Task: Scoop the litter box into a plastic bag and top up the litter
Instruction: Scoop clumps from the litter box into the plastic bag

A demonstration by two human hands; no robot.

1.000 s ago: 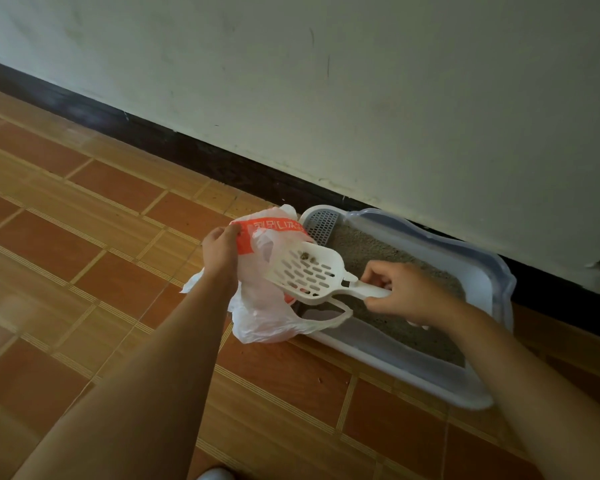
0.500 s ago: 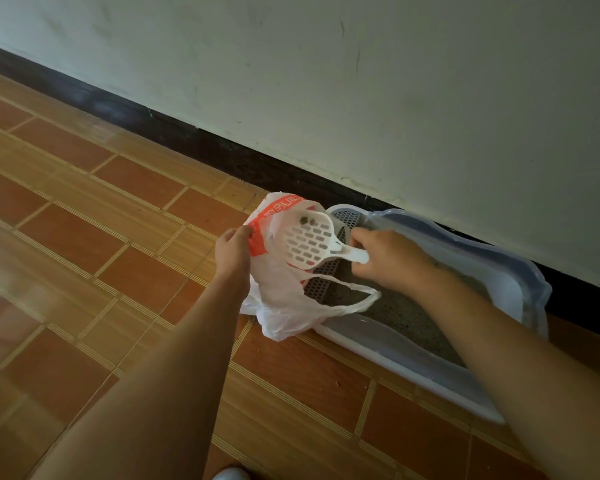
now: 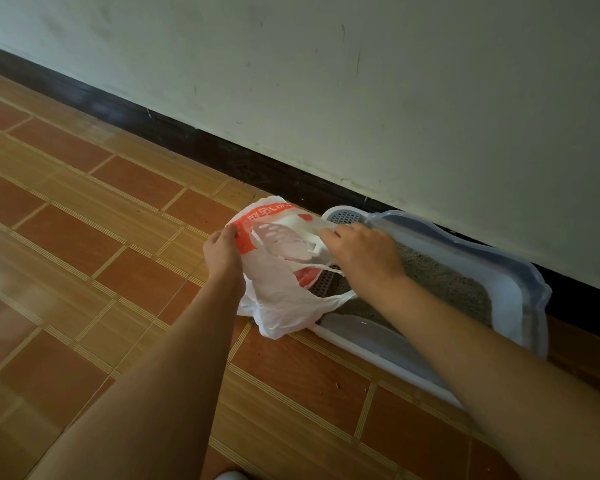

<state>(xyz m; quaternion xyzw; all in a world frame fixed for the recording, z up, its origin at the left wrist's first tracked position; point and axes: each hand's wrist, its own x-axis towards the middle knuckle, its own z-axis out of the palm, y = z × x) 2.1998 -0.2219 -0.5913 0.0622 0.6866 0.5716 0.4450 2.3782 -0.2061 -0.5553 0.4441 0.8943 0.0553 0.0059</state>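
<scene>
Beside the litter box (image 3: pixel 520 289), the left hand (image 3: pixel 222 252) pinches the plastic bag (image 3: pixel 278 303) open; the right hand (image 3: pixel 361 252), fist closed round the scoop (image 3: pixel 284 237), tips it inside.

Dim, flat indoor light, soft blur lower left, wide-angle edge bending

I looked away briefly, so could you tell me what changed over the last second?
The right hand carried the scoop from above the litter box into the plastic bag and tipped it. The left hand kept holding the bag's edge; the box stayed put.
</scene>
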